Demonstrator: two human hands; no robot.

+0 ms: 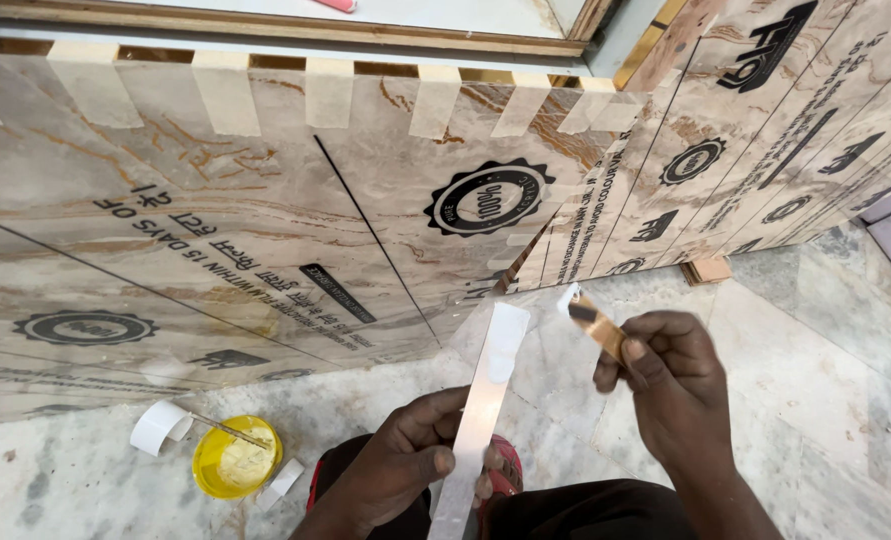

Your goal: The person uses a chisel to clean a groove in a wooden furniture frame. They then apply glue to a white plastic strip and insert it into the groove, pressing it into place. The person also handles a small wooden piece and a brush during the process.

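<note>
My left hand (405,465) pinches a long, narrow white strip (485,400) that runs from my lap up toward the wall corner. My right hand (670,375) grips a small copper-coloured strip (597,325) whose white film end is peeled back, held just right of the white strip's top. Both hands hover over the marble floor (785,400) in front of wall panels (265,220) covered in printed protective film.
A yellow bowl (233,458) of pale paste with a stick in it sits on the floor at lower left, beside a roll of white tape (161,424) and a small tape scrap (283,480). Masking tape tabs (327,92) line the panel's top edge. A small wooden block (707,268) lies by the right wall.
</note>
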